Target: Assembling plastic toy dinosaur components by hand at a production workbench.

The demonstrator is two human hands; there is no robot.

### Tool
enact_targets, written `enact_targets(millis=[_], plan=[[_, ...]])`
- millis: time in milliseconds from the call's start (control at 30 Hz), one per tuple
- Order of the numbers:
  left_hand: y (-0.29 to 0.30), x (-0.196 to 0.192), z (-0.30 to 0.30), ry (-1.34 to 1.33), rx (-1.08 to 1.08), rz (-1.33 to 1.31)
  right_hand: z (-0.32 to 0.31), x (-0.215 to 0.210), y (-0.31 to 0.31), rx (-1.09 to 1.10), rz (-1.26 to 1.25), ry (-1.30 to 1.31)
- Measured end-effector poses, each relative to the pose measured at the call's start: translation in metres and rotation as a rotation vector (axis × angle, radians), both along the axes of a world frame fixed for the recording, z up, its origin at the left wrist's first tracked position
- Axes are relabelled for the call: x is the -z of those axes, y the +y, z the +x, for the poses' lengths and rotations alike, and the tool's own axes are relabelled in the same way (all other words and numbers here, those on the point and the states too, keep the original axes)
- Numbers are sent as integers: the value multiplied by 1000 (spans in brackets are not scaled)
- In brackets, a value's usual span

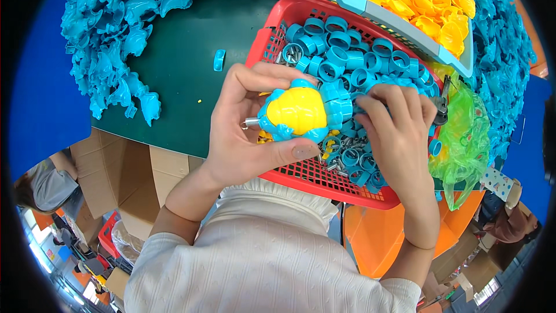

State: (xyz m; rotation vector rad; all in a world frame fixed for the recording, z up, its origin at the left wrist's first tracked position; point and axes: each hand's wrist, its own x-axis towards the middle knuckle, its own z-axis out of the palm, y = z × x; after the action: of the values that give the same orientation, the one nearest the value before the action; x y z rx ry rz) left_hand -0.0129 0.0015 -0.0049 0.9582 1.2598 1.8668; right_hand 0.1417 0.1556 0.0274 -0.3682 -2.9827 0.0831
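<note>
My left hand point(246, 133) holds a plastic toy point(301, 111) with a yellow rounded shell on a blue body. A small metal spring sticks out of the toy's left end. The toy hovers over a red mesh basket point(301, 173) filled with blue plastic rings point(353, 58) and small metal springs. My right hand point(399, 133) reaches down into the rings just right of the toy, fingers bent among them. Whether it grips a piece is hidden by the fingers.
A pale blue bin point(370, 8) of yellow shell parts stands behind the basket. Heaps of blue toy bodies point(124, 35) lie left and right on the dark green table point(191, 75). A green plastic bag point(463, 139) sits at right. Cardboard boxes point(116, 179) stand below.
</note>
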Motion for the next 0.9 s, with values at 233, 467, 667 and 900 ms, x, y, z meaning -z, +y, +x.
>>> enact_targets(millis=[233,467,667,900], plan=[[0,-4,1,-81,-22,-36,-6,4,0,-39,-103,112],[1,-6,-4,94,-10,-96,-11,11,3,-82,-126,121],[2,-6,-4,157,77,-43,-8,-7,1,18,-1016,388],[1,-2,-5,272,42,-59,-13,-10,-19,240,-1633,569]])
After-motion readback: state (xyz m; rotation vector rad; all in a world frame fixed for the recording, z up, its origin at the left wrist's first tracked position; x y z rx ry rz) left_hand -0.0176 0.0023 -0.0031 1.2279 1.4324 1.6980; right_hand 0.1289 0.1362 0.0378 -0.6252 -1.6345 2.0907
